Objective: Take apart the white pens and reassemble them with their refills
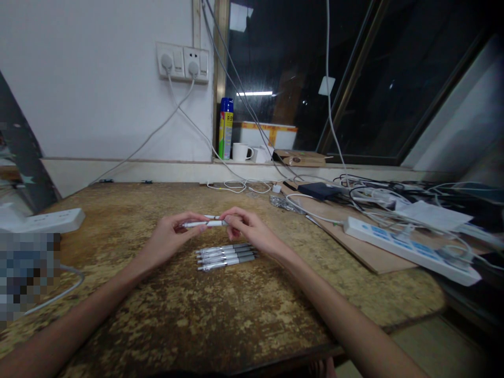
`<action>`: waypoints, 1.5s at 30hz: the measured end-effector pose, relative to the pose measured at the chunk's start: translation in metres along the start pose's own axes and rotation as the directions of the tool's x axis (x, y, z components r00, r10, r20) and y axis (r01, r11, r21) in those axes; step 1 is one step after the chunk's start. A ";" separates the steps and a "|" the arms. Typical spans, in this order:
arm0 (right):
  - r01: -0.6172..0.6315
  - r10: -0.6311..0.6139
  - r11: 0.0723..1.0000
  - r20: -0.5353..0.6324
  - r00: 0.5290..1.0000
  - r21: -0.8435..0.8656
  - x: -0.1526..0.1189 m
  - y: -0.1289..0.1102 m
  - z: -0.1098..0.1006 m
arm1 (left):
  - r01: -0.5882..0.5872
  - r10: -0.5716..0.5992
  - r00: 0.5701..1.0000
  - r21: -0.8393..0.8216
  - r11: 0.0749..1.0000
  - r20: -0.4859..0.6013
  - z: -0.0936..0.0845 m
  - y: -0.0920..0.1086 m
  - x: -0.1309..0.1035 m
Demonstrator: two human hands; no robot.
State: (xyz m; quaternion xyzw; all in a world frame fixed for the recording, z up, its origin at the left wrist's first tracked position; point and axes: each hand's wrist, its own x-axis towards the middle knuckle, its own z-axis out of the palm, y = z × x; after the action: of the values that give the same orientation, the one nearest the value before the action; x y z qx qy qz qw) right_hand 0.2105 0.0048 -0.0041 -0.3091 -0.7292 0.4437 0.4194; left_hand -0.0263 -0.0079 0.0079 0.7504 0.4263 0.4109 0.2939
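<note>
A white pen is held level between my two hands, above the worn wooden table. My left hand is closed round its left end, and the fingers of my right hand pinch its right end. Behind it a second white pen-like piece shows between the hands; which hand holds it I cannot tell. Just below my hands, several white and grey pens lie side by side in a row on the table, their right ends close to my right wrist.
On the right are a white power strip, a brown board and tangled cables. Another power strip lies at the left edge. A spray can and a white mug stand on the window ledge. A clear plastic bag lies behind my right hand.
</note>
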 end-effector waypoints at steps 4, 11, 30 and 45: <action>-0.007 0.007 0.997 -0.012 1.000 -0.078 -0.001 -0.001 -0.002 | 0.009 -0.009 1.000 0.003 1.000 -0.028 0.000 0.001 0.000; 0.025 -0.022 0.983 0.016 1.000 -0.180 -0.002 -0.001 -0.004 | 0.007 -0.007 1.000 0.017 1.000 -0.028 0.002 0.003 -0.001; 0.005 -0.001 1.000 0.162 0.987 -0.025 0.000 -0.003 0.000 | 0.144 -0.188 0.978 -0.367 0.919 -0.087 0.008 -0.006 0.001; 0.271 -0.266 0.961 -0.076 0.961 0.064 0.042 -0.034 0.046 | -0.010 0.007 1.000 -0.275 0.961 -0.014 0.006 0.013 -0.001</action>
State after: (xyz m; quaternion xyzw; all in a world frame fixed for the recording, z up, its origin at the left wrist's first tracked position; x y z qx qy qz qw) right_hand 0.1481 0.0073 0.0291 -0.2065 -0.7332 0.3987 0.5108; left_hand -0.0166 -0.0155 0.0149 0.7015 0.3637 0.4722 0.3907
